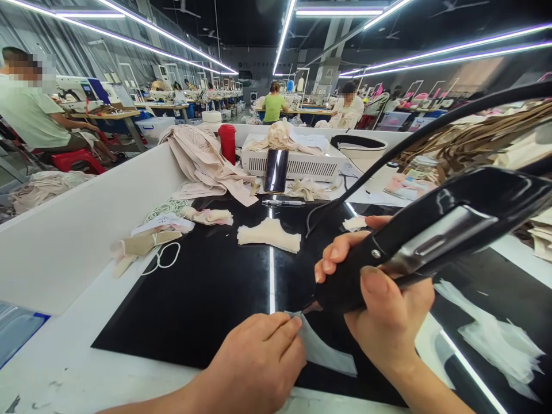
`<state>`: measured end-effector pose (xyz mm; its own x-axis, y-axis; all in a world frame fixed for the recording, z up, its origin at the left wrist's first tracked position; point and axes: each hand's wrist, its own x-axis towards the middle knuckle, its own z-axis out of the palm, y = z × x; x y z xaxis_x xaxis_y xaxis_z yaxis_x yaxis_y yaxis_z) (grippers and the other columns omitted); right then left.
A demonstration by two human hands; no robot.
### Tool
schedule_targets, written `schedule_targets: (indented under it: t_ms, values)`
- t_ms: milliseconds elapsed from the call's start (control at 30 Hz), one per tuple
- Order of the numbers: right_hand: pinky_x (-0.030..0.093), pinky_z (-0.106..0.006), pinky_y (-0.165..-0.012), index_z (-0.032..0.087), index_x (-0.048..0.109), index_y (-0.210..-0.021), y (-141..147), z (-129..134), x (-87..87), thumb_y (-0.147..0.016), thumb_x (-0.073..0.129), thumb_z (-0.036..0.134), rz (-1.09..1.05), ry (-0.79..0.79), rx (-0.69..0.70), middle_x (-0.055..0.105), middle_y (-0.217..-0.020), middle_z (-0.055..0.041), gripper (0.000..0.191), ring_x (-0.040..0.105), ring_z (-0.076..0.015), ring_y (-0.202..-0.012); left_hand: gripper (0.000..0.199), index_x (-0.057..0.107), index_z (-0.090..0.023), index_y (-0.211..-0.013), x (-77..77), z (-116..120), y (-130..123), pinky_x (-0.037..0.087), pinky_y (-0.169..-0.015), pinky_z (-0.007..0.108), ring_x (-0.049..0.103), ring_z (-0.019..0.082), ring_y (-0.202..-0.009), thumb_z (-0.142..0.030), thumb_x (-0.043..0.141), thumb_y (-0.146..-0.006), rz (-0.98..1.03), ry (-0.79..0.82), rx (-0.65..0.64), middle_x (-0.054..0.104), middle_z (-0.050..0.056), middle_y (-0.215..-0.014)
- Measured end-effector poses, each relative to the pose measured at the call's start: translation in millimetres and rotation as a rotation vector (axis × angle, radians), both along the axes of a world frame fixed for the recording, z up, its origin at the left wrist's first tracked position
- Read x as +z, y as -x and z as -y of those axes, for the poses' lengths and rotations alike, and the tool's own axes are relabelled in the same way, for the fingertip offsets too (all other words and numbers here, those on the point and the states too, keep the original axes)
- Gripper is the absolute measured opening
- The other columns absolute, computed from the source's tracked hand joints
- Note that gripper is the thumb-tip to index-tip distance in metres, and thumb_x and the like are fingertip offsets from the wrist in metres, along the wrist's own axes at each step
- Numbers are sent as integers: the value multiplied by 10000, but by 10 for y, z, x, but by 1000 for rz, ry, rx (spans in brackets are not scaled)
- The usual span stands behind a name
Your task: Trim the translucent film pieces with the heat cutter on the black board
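My left hand [263,359] is at the front of the black mat [207,287], its fingers closed together on the end of a curved piece of sheer white fabric [325,348]. The strip runs from under my fingertips to the right. In my right hand [388,310] is a black corded hand tool [414,230] with a long metal lever on its side. Its narrow tip points down at the fabric's upper end, close to my left fingertips; whether it touches cannot be made out. Beyond lies a cream stack of cut fabric [268,234].
Sheer scraps [495,333] lie to the right. A pen [283,202], a phone [276,171] on a white vented box [310,167], a red cup [227,144] and draped beige fabric [202,161] stand behind. A white partition [86,224] borders the left; the black cord [388,155] arches across the right.
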<state>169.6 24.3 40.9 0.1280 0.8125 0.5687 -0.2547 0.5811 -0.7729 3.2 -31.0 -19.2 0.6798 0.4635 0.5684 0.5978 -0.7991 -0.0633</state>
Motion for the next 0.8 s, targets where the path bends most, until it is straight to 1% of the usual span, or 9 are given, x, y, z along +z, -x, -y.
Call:
schedule_targets:
  t_ms: [167, 333, 433, 567, 700, 800]
  values:
    - [557, -333, -540, 307, 548, -1219, 3, 1, 12, -909, 742, 406, 19, 11, -4, 636, -819, 29, 379, 620, -164, -625, 210, 692, -109, -978, -2, 1, -4, 611, -820, 287, 724, 190, -1020, -79, 488, -1017, 21, -6, -2, 778, 71, -1125]
    - [558, -316, -526, 307, 560, -1220, 31, 4, 33, -874, 777, 441, -49, 12, 34, 628, -827, 35, 430, 611, -158, -627, 195, 686, -113, -975, -13, 9, -6, 608, -820, 295, 721, 196, -1039, -71, 499, -1008, -4, -5, 4, 772, 76, -1146]
    - [556, -319, -515, 311, 561, -1219, 60, 0, 22, -866, 777, 470, -43, 11, 41, 623, -819, 33, 443, 607, -161, -621, 203, 683, -124, -957, -14, 11, -4, 608, -802, 293, 714, 195, -1053, -71, 494, -1008, -15, -3, 8, 768, 85, -1154]
    - [556, -325, -524, 302, 553, -1234, 80, -3, -3, -890, 758, 430, -32, -2, 55, 623, -826, 25, 420, 611, -165, -634, 218, 689, -118, -956, -5, 3, -14, 609, -758, 290, 716, 197, -1018, -69, 482, -1006, -2, -10, 2, 774, 91, -1111]
    - [558, -326, -537, 303, 547, -1228, 88, -2, 9, -910, 735, 400, -19, 3, 37, 618, -823, 30, 382, 607, -164, -637, 196, 693, -115, -960, -10, 0, -30, 610, -768, 289, 724, 201, -999, -86, 505, -1006, 2, -24, 7, 780, 81, -1101]
    - [554, -319, -524, 297, 548, -1223, 105, -5, 29, -903, 742, 403, -47, 11, 46, 619, -812, 31, 388, 603, -163, -626, 175, 689, -110, -956, -20, 5, -38, 609, -760, 288, 730, 204, -984, -84, 521, -999, 11, -34, 11, 782, 82, -1085]
